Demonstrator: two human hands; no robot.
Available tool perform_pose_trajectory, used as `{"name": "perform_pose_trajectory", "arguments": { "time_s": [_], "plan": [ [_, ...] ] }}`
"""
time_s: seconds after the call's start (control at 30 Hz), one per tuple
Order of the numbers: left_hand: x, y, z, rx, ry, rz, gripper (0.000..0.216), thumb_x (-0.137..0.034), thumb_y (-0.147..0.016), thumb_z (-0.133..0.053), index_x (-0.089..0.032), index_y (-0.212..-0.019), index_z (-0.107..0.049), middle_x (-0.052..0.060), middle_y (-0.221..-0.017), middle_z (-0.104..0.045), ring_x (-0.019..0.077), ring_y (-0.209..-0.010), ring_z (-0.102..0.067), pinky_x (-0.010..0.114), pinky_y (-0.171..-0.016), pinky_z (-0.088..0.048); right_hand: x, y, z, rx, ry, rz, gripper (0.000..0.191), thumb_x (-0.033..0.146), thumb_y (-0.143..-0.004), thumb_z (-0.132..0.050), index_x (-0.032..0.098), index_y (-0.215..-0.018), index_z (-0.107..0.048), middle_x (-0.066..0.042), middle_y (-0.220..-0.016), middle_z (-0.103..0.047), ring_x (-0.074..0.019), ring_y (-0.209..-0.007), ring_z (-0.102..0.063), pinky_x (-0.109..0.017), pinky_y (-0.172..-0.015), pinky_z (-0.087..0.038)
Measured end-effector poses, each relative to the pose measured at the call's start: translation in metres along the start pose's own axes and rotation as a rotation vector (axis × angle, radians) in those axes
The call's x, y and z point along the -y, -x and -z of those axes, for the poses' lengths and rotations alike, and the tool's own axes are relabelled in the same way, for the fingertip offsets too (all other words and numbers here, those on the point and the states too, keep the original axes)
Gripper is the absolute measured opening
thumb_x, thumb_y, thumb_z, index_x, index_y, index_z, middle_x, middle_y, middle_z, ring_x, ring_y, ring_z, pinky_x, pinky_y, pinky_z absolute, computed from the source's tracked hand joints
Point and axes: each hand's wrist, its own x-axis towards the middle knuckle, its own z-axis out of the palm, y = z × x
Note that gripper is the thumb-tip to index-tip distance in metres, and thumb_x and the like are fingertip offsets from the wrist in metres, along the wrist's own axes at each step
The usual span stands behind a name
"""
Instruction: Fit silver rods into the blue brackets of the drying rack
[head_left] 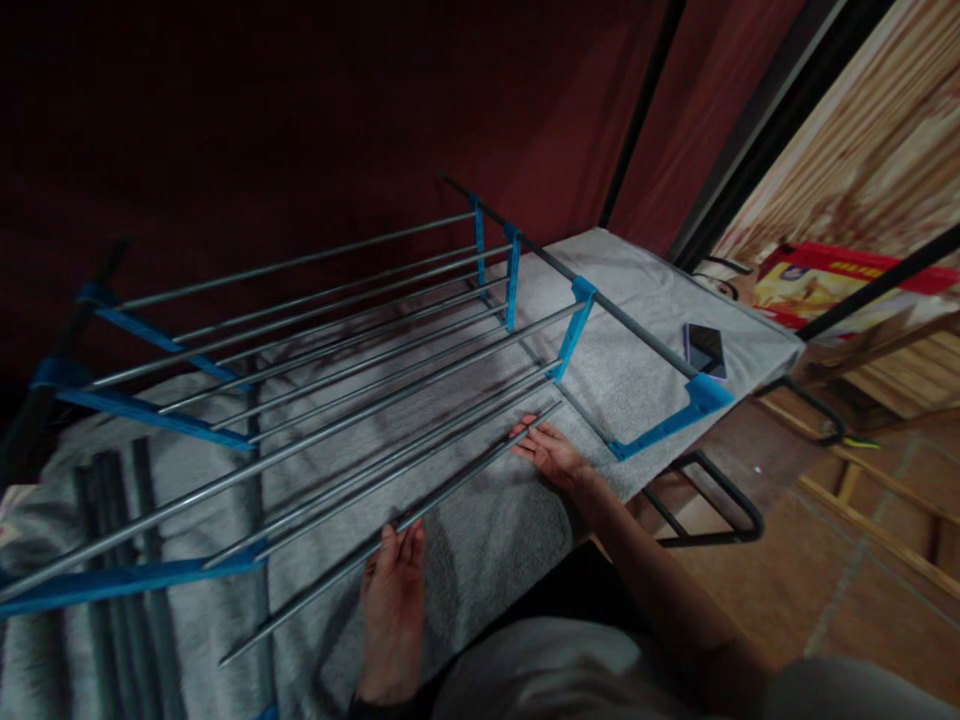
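Observation:
A loose metal rod (465,477) runs slantwise in front of me, held in both hands. My left hand (394,590) grips it near its middle between thumb and fingers. Close to the rod's far right end, my right hand (551,455) has its fingers wrapped round it from below. Beyond the rod stands a partly built rack with several metal rods (360,396) between blue plastic brackets (512,280). The blue end bracket (675,415) at the right, nearest my right hand, has no rod in it. Another blue bracket (142,580) lies at the lower left.
Several dark tubes (124,560) lie at the left on a grey cloth (465,570) covering the surface. A phone (705,350) rests near the right edge. A red and yellow package (817,285) and wooden pieces (885,510) are off to the right. A dark red wall (337,120) stands behind.

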Motion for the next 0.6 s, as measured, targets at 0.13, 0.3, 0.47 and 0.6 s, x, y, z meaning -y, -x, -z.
{"name": "perform_pose_trajectory", "arguments": {
  "time_s": [0.13,0.3,0.47,0.6],
  "plan": [
    [-0.010,0.001,0.005,-0.030,0.016,-0.019,0.015,-0.019,-0.093,-0.068,-0.024,-0.081,-0.075,-0.003,-0.087,-0.078,0.0110,-0.083,-0.073,0.023,-0.082,-0.061,-0.002,-0.001,0.000,0.002,0.014,0.012,0.022,0.029,-0.081,-0.083,0.027,-0.100,-0.071,-0.001,-0.099,-0.079,-0.0195,-0.096,-0.075,-0.040,-0.095,-0.060],
    [-0.027,0.002,0.018,-0.093,0.002,-0.056,0.018,-0.019,-0.093,-0.061,-0.025,-0.083,-0.074,-0.002,-0.090,-0.077,0.0130,-0.092,-0.072,0.027,-0.089,-0.060,-0.003,-0.002,-0.001,-0.033,-0.018,0.031,0.023,0.032,-0.080,-0.085,0.026,-0.095,-0.070,0.000,-0.092,-0.078,-0.0184,-0.090,-0.075,-0.036,-0.086,-0.062],
    [-0.046,0.007,0.033,-0.051,-0.083,-0.151,0.031,-0.003,-0.068,-0.066,-0.025,-0.089,-0.072,-0.004,-0.098,-0.077,0.0141,-0.106,-0.070,0.027,-0.102,-0.054,-0.005,-0.003,-0.003,-0.057,-0.046,0.059,0.025,0.035,-0.079,-0.088,0.025,-0.087,-0.066,0.002,-0.086,-0.077,-0.0172,-0.087,-0.075,-0.034,-0.084,-0.061],
    [-0.060,0.002,0.053,-0.080,-0.123,-0.253,0.021,-0.011,-0.070,-0.068,-0.026,-0.086,-0.066,-0.006,-0.091,-0.073,0.0140,-0.109,-0.068,0.028,-0.105,-0.051,-0.004,-0.004,-0.003,-0.072,-0.068,0.058,0.024,0.034,-0.079,-0.087,0.026,-0.087,-0.066,0.003,-0.085,-0.076,-0.0160,-0.084,-0.074,-0.032,-0.081,-0.060]
  ]
}}
